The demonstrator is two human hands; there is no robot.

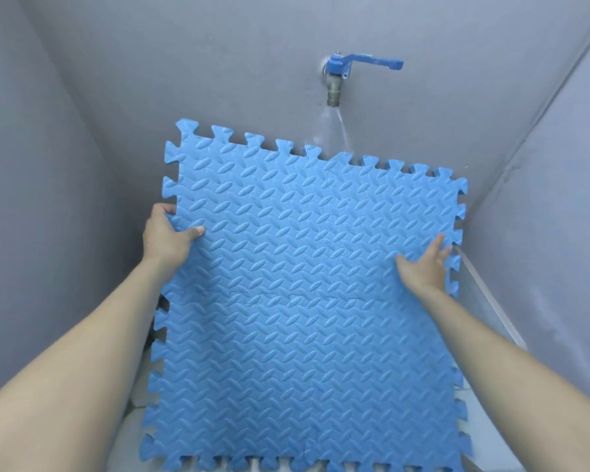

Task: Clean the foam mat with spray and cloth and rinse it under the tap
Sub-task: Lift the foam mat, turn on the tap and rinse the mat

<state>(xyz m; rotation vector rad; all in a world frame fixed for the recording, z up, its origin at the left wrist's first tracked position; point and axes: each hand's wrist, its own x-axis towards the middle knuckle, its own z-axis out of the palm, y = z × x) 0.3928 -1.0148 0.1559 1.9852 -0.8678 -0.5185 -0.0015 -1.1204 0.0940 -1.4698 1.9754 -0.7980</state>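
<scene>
A large blue foam mat (pixel 304 284) with a raised leaf pattern and puzzle-tooth edges stands nearly upright against the grey wall (pixel 150 63), its top edge just below the tap (pixel 336 80). The tap has a blue lever handle turned to the side, and a thin stream of water (pixel 343 127) runs from its metal spout down behind the mat's top edge. The left hand (pixel 167 233) grips the mat's left edge, thumb on the front face and fingers curled behind. The right hand (pixel 424 262) lies open and flat on the mat's front near its right edge, fingers spread.
</scene>
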